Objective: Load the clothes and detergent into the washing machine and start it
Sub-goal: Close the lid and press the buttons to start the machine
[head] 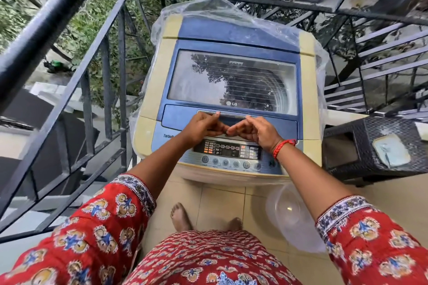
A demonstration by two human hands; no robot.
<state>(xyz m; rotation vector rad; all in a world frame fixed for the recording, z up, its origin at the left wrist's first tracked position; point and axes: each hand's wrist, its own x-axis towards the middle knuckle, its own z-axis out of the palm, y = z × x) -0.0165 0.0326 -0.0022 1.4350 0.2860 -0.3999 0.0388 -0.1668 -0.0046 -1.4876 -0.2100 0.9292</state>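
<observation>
A top-loading washing machine (148, 109) with cream sides and a blue top stands in front of me. Its blue lid (231, 81) with a glass window is down, and the drum shows dimly through the glass. My left hand (203, 126) and my right hand (252, 131) rest side by side on the lid's front edge, fingertips at the grey handle strip (231, 115). Neither hand holds anything loose. Just below my wrists lies the control panel (231, 152) with its row of round buttons. No clothes or detergent are in view.
Clear plastic sheeting (208, 11) is pushed back behind the machine. A black metal railing (106, 90) runs close on the left, a dark wicker stand (375, 146) sits on the right, and a clear plastic tub (291, 213) lies on the tiled floor by my bare feet.
</observation>
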